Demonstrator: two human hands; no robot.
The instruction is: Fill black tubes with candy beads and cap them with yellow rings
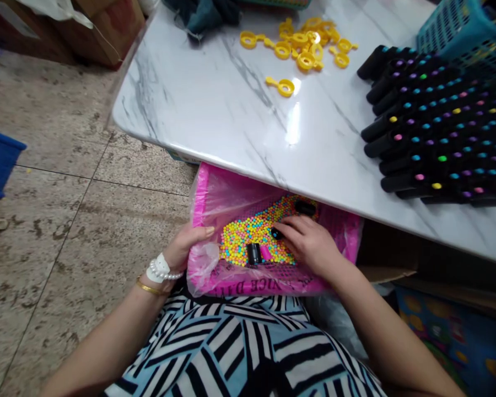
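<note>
Gripping the left rim of a pink basket (pixel 199 201), the left hand (pixel 189 242) lies with its thumb over the edge, while its other fingers are mostly out of sight. The basket sits at the person's lap, its far side under the edge of a white marbled table (pixel 190 99). Clear plastic with dark lettering lines the basket, and small beads (pixel 240 234) in yellow, pink, orange, green and blue lie heaped inside.

Above the beads, the right hand (pixel 310 242) is partly curled, palm down, its fingertips closed on a small black tube (pixel 276 233) with a blue dot at its end; the thumb is hidden, so how firmly it pinches cannot be told. A black cap (pixel 253 253) lies on the beads nearer the person, just beside a bright pink piece (pixel 265 252). Another black piece (pixel 305 208) lies beyond the right hand, near the far side of the basket.

On the table, yellow ring-shaped pieces (pixel 281 51) with short handles lie in a loose pile, one of them apart and closer to the person. To the right, many black tubes (pixel 413 132) with coloured dots at their ends lie stacked in rows, with a teal basket (pixel 446 33) behind them. On the floor at the left stands a blue bin (pixel 0 162).
</note>
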